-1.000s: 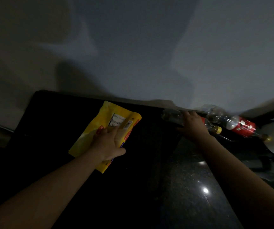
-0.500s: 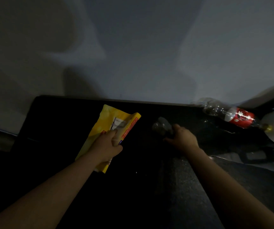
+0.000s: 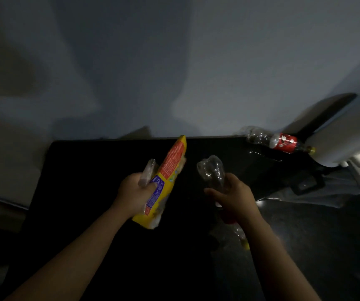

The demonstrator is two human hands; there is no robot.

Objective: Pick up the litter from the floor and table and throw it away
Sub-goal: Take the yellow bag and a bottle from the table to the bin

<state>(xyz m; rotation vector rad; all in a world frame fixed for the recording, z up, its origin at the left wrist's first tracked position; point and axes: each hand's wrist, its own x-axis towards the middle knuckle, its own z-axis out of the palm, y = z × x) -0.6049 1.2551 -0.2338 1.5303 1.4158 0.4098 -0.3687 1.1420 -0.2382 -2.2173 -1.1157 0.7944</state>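
Both pieces of litter have just come up off the black table [image 3: 66, 192]: the left hand [image 3: 134, 193] has its fingers wrapped around the yellow packet [image 3: 170, 170], and the right hand [image 3: 233, 196] is closed around an empty clear bottle [image 3: 211, 172], both held above the table. A second bottle [image 3: 279, 142] with a red label still lies at the table's far right edge, beside a white bin [image 3: 344, 137], so that one is probably left to collect once these two are thrown away.

Plastic bottles: two, one [image 3: 212, 173] in the right hand [image 3: 233, 197], one [image 3: 280, 142] lying beyond it. Yellow packets: one [image 3: 166, 181], in the left hand [image 3: 134, 192].
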